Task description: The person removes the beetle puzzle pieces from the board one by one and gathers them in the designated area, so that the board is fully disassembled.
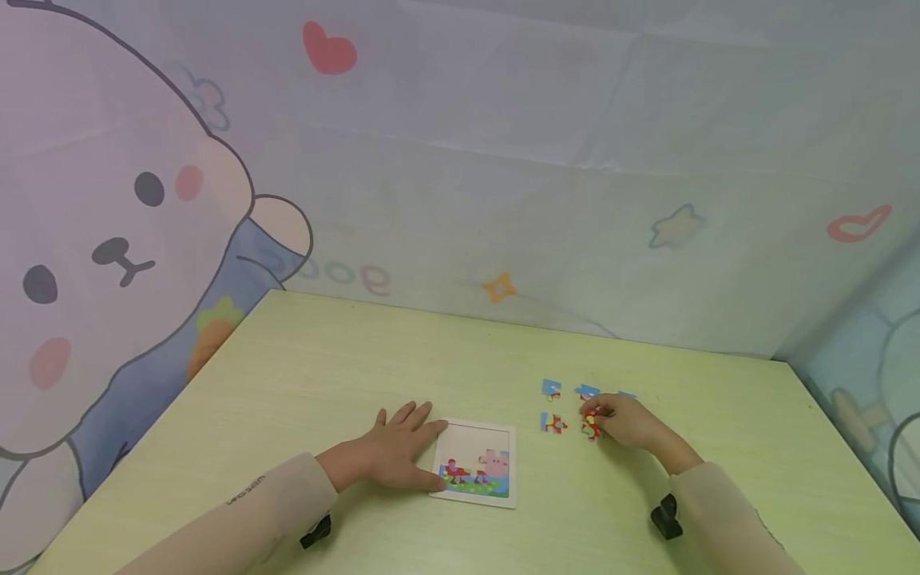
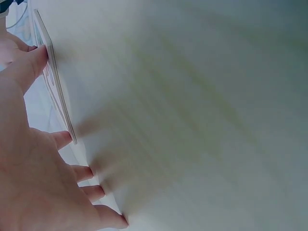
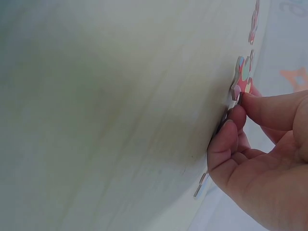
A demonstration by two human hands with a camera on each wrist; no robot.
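Note:
My left hand (image 1: pixel 395 455) lies spread on the table, its thumb and index finger touching the left edge of a square puzzle tray (image 1: pixel 513 463). Inside the tray, fitted pieces fill the bottom with green and red, and a pink pig-face piece (image 1: pixel 494 461) sits at the right. The left wrist view shows the tray's thin edge (image 2: pixel 60 91) against the thumb and index finger. Between thumb and fingers, my right hand (image 1: pixel 628 422) pinches a red puzzle piece (image 3: pixel 244 79) at the table surface. How far it is lifted, I cannot tell.
Several loose pieces lie right of the tray: a blue one (image 1: pixel 551 389), a red and blue one (image 1: pixel 553 423), another (image 1: pixel 587 391) behind the right hand, and one (image 1: pixel 628 394) partly hidden by it. A printed cloth (image 1: pixel 460 200) hangs behind the table (image 1: pixel 345 351).

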